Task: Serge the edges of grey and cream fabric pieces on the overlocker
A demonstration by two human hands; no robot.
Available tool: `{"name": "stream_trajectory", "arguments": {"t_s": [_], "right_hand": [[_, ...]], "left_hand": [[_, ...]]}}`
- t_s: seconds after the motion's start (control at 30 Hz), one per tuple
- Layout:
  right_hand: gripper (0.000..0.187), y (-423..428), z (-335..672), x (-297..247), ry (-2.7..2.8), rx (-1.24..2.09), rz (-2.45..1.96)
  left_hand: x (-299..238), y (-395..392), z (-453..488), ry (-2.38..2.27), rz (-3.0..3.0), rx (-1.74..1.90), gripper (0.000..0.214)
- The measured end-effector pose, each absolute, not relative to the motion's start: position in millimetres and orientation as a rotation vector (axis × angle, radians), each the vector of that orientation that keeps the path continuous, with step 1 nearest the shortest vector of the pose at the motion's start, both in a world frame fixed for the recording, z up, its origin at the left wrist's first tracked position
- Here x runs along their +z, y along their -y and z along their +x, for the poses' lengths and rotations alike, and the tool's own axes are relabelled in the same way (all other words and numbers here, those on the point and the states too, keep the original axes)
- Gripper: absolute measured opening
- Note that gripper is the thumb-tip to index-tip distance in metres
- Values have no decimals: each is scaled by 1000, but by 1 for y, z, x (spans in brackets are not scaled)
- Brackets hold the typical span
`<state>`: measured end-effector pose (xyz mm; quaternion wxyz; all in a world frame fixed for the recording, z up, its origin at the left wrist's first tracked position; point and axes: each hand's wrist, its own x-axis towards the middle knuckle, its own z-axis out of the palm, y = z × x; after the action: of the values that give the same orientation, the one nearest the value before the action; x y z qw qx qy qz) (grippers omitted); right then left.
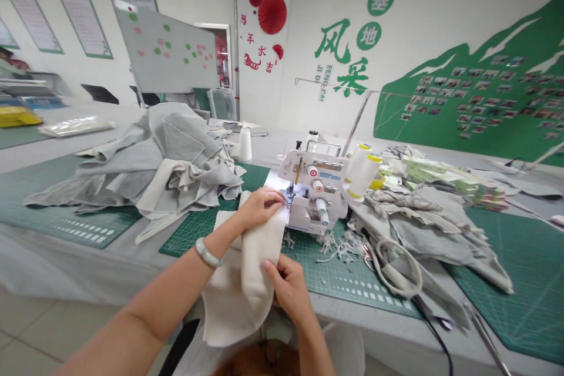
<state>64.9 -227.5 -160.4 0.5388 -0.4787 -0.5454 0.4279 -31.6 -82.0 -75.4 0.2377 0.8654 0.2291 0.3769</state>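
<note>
A length of cream fabric [259, 258] runs from the overlock sewing machine [315, 188] down over the table's front edge. My left hand [262, 208], with a pale bangle [208, 252] on its wrist, lies on the fabric just left of the presser foot [289, 194], fingers bent together at the cloth's edge. Closer to me, my right hand [288, 282] pinches the right edge of the same fabric, its thumb on top. The fingers under the cloth are hidden. A lit work area shows beside the needle.
To the left rises a heap of grey fabric pieces [171, 147] by a white thread cone [245, 144]. Thread scraps [341, 247], scissors [368, 257] and more grey cloth [423, 217] lie right of the machine. Green cutting mats [520, 270] cover parts of the table. Thread cones [363, 173] stand behind.
</note>
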Motion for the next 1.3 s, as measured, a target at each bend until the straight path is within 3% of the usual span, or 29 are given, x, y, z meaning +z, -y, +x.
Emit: {"name": "stream_trajectory", "arguments": {"t_s": [1.3], "right_hand": [[44, 226, 60, -173, 1287, 828, -1216]], "left_hand": [[-85, 72, -37, -601, 2498, 1025, 18]]}}
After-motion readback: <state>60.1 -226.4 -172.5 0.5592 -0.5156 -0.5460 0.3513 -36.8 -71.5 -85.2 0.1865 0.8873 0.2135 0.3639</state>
